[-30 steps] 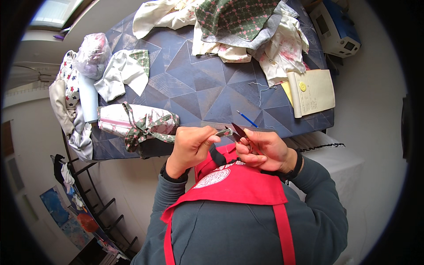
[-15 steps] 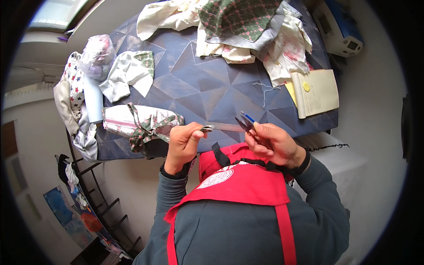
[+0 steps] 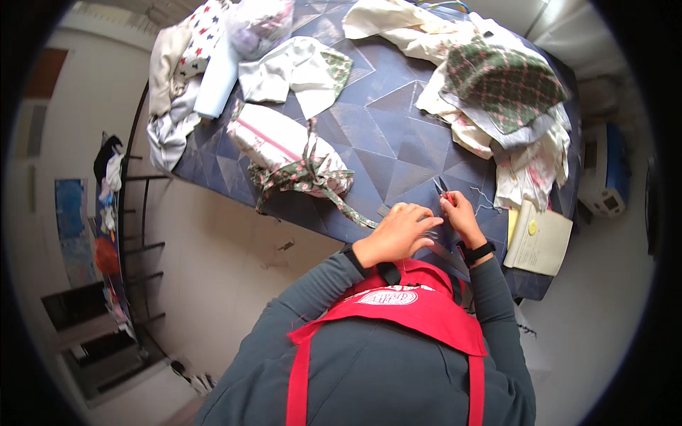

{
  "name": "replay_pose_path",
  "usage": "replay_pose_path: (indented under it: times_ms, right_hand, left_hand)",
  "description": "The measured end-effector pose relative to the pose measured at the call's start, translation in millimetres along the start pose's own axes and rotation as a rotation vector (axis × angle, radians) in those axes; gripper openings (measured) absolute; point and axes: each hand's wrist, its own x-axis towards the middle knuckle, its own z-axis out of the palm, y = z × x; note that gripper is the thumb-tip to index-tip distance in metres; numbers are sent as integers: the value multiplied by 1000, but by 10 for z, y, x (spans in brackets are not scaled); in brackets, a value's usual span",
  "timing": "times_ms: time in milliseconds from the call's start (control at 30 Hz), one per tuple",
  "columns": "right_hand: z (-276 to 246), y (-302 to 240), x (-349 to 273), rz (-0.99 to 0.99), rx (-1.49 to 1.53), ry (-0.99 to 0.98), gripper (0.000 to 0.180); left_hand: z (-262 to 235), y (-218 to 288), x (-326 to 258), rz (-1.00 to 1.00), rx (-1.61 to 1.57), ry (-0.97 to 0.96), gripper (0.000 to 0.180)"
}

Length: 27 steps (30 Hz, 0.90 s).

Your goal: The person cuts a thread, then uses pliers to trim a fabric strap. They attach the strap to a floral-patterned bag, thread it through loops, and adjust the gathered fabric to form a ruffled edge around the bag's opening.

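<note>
My left hand [image 3: 399, 233] lies at the table's near edge, fingers outstretched over a straight grey ruler-like strip [image 3: 446, 257]. A small greyish piece, too small to name, shows by its fingertips. Just to the right, my right hand [image 3: 463, 220] is closed around small dark thread snips [image 3: 443, 189] with a bit of red on them, their points toward the table. Left of my hands sits a white floral pouch [image 3: 284, 138] with a pink zipper. A green floral strap [image 3: 341, 202] tied about it trails toward my left hand.
Fabric pieces [image 3: 497, 85], green and white floral, are heaped at the far right. A notebook [image 3: 543, 238] with a yellow button lies near the right edge. White cloth [image 3: 291, 71], a pale blue roll [image 3: 217, 82] and a plastic bag [image 3: 259, 25] are at the far left.
My view has turned. The strip held between my hands is now down at the table edge. My left hand has spread from a pinch; my right hand still holds the snips.
</note>
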Motion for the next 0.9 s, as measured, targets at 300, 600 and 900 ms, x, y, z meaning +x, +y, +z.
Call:
replay_pose_path:
  times_ms: [300, 600, 900]
  right_hand:
    - [-40, -1361, -88, -355, 67, -238, 18]
    - [1095, -2315, -223, -303, 379, -456, 24]
    - [882, -2328, -306, -3, 611, -847, 12]
  left_hand:
    - [-1241, 152, -668, -668, 44, 846, 6]
    - [-1002, -230, -726, -860, -358, 832, 34]
    - [-964, -403, -656, -825, -882, 1002, 31]
